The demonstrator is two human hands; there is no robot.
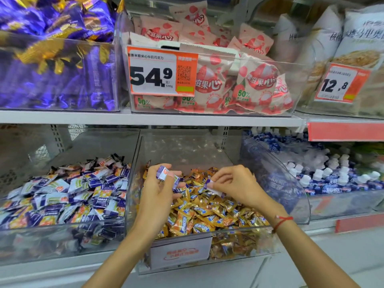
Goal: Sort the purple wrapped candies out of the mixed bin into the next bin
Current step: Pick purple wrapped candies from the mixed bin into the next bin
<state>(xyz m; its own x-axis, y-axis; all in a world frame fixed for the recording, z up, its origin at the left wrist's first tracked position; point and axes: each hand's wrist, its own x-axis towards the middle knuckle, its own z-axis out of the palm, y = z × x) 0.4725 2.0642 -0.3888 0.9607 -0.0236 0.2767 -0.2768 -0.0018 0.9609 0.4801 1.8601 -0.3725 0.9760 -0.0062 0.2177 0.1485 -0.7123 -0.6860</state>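
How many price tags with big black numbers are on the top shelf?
2. One, the 54.9 tag, hangs on the pink-candy bin in the middle. The other, the 12.8 tag, hangs on the bin at the right. More may be out of view.

purple candies (164, 173): held above mixed bin (239, 231) of gold wrappers | next bin (62, 231): left, purple-white heap

A white metal shop shelf board (145, 118) runs across the middle, with slotted white uprights (225, 138) behind the lower tier. An orange-and-white price card (162, 73) hangs on an upper clear bin, and a red label strip (345, 132) edges the right shelf. Light is bright and even.
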